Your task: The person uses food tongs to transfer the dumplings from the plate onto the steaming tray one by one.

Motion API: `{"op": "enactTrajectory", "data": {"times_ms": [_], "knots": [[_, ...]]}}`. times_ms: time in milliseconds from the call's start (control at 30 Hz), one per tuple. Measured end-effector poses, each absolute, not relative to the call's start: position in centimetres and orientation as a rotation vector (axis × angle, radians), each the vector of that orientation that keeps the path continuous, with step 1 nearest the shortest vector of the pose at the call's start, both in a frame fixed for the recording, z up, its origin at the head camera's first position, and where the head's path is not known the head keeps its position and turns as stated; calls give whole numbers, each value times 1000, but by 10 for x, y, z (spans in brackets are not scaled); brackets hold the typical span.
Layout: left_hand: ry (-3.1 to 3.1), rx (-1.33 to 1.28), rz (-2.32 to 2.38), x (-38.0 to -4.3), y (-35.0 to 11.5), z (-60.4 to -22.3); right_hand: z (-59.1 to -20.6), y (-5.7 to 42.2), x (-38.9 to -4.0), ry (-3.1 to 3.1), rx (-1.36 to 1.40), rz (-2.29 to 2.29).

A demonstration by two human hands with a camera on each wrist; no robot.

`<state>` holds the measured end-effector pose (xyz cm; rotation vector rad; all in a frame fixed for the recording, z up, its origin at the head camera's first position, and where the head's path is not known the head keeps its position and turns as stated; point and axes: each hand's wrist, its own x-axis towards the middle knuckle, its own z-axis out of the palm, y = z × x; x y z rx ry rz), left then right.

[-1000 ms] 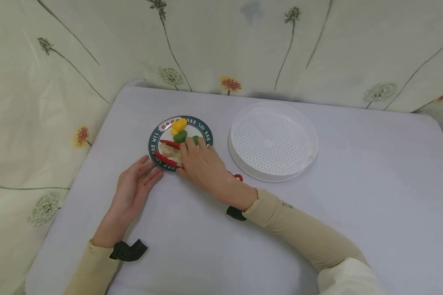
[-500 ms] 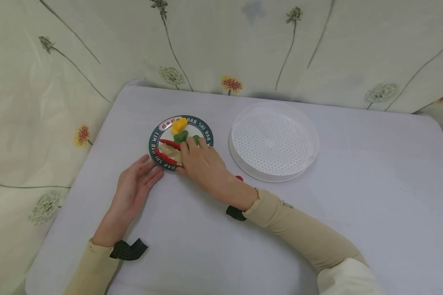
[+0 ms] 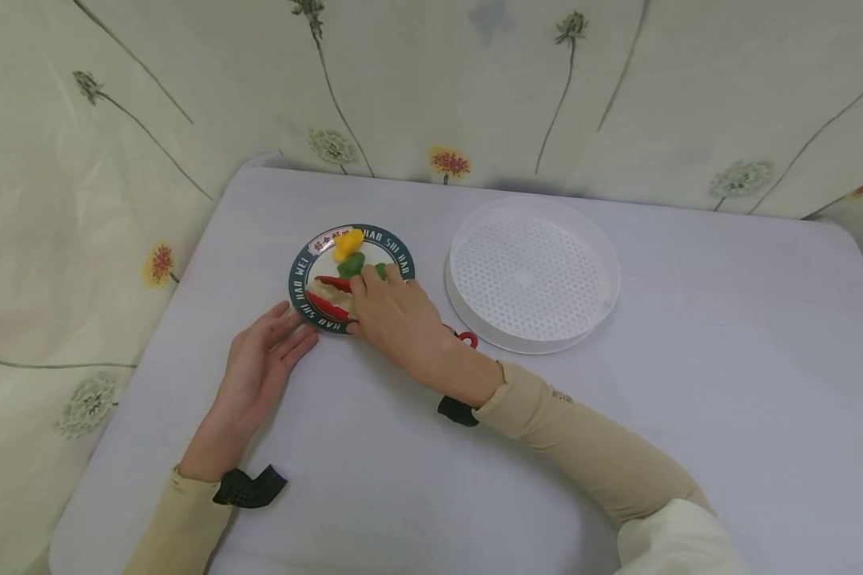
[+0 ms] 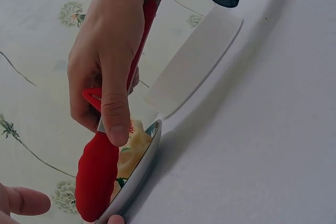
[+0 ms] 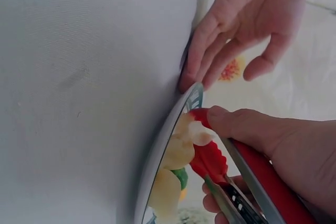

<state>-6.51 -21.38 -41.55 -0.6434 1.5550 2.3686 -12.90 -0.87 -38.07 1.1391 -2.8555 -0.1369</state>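
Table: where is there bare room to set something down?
Bare: the table right of the round white tray, and between the sleeves. Crowded: the plate, under red tongs and right hand, left hand at its rim.

A round white tray with a low, smooth wall and a perforated floor stood about midway along the far edge of a white table with rounded corners. Beyond the far and left edges spread a pale backdrop printed with flowers on long, thin stems. One red-and-yellow bloom showed just past the far edge, another beside the left edge. A pale dandelion head appeared toward the far right corner.
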Motion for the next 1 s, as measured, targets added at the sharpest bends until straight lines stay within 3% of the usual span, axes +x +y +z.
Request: {"op": "enactTrajectory", "data": {"times_ms": [1000], "knots": [[1532, -648, 2374, -64, -212, -418, -344, 65, -112, -2927, 932, -93]]}}
